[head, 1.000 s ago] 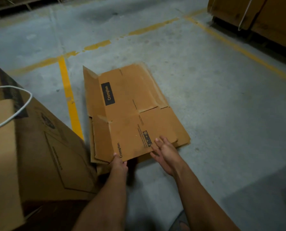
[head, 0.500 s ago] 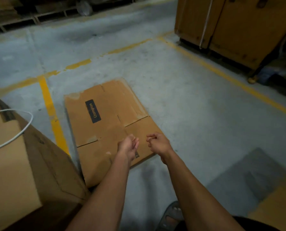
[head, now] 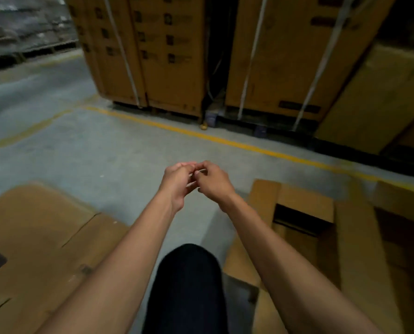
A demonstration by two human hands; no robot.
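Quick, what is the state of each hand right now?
Left hand: fingers curled, meeting the thin pale strip; grip cannot be told.
Right hand: closed, pinching the thin pale strip.

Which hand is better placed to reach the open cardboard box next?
Right, probably. The right hand hangs nearer the open box, on its side; the left hand would have to cross over. Both pinch a thin strip.

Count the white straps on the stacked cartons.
3. The left strap runs down the left carton stack; the middle strap and right strap run down the right carton stack. Others may be hidden out of frame.
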